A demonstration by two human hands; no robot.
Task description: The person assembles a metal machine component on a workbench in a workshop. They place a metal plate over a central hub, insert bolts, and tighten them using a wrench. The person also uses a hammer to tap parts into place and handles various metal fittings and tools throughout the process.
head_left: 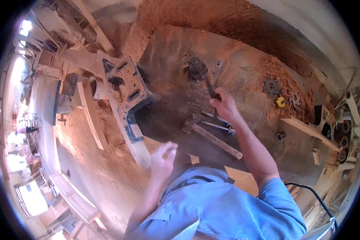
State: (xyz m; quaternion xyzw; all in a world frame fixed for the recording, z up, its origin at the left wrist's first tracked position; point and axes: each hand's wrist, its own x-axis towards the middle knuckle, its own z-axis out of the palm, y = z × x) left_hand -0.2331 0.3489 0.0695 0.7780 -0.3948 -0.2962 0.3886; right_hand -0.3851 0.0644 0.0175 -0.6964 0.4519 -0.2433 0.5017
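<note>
One dark handle is set against one dark hub on the sawdusted tabletop; its near end is wrapped by the right hand, presumably for leverage. The left hand is held apart, fingers loosely bent; whether anything is pinched can't be told. One hammer and two silver bars are laid close, probably for reach. Farther right: two toothed discs, one yellow tape measure.
</note>
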